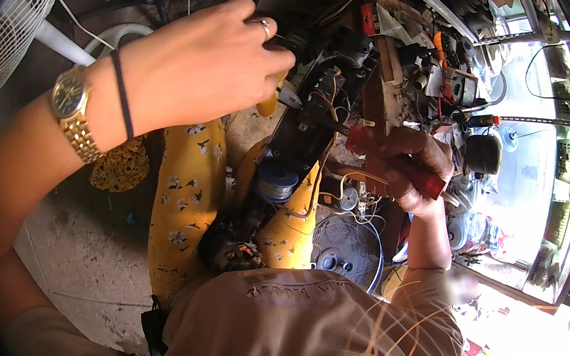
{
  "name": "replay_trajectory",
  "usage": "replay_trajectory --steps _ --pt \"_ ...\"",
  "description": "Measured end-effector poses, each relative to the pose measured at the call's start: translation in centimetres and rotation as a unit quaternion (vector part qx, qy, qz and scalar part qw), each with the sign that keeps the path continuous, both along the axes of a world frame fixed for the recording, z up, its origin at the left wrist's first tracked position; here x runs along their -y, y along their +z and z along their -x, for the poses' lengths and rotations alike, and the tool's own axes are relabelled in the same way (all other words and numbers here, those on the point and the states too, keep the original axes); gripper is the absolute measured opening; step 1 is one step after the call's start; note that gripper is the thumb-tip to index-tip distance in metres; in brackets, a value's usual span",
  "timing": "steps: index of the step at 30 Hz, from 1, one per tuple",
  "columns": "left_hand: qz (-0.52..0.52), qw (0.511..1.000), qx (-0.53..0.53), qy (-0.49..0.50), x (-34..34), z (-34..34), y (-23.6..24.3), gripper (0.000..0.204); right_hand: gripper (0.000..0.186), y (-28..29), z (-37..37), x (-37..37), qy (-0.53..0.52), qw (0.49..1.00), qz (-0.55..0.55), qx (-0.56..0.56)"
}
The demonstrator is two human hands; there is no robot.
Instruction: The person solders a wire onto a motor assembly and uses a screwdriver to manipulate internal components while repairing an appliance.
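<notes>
My left hand (208,70), with a gold watch and a ring, is closed around the yellow handles of pliers (267,105); their metal jaws sit by a long black housing (301,133). My right hand (411,162) grips a red-handled tool (363,138) that looks like a soldering iron. Its dark shaft points left, over the housing. Thin red and yellow wires (335,90) come out of the housing, which lies slantwise across my lap. A spool of silvery wire (277,182) rests on it. Toward my body, the housing meets a dark round motor-like part (230,249).
My legs in yellow flowered trousers (191,196) lie under the work. A fan grille (347,252) sits low by my right leg. On the right, a bench (395,93) is crowded with parts and wires beside a glass case (537,147). A white fan (6,52) stands far left.
</notes>
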State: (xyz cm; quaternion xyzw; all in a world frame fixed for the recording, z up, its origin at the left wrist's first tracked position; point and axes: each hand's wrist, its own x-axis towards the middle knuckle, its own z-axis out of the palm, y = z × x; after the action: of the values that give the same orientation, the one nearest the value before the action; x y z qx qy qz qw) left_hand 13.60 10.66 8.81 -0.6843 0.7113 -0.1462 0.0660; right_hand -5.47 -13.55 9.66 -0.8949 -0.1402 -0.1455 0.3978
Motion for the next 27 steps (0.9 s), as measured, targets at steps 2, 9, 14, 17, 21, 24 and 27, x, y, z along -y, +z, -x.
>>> replay_trajectory --steps 2,9,14,17,21,24,27 --pt "-0.009 1.0 0.009 -0.013 0.5 -0.1 0.5 0.011 0.016 -0.1 0.0 0.1 -0.003 1.0 -0.003 0.0" --pt "-0.002 1.0 0.018 -0.002 -0.5 0.6 1.2 0.009 0.012 -0.4 0.6 0.1 -0.001 0.999 -0.054 0.008" --pt "0.013 0.988 -0.147 0.037 -2.3 -0.4 -0.4 0.025 0.017 0.1 0.4 0.1 0.043 0.999 0.014 0.004" --pt "0.014 0.983 -0.178 0.05 -2.5 -0.3 -0.9 0.026 0.014 -0.3 0.9 -0.1 0.021 1.0 -0.002 0.018" --pt "0.038 0.985 -0.161 0.043 -2.8 -0.3 -1.1 0.026 0.018 -2.1 1.8 -2.4 -0.019 0.997 -0.033 0.068" --pt "0.044 0.997 -0.068 0.02 -2.9 -0.2 -0.4 0.025 0.022 -1.9 1.9 -3.3 -0.021 0.996 0.028 0.08" --pt "0.061 0.998 -0.009 0.024 -2.0 -0.4 3.8 0.024 0.02 -1.9 1.5 -3.3 -0.019 0.997 0.034 0.072"
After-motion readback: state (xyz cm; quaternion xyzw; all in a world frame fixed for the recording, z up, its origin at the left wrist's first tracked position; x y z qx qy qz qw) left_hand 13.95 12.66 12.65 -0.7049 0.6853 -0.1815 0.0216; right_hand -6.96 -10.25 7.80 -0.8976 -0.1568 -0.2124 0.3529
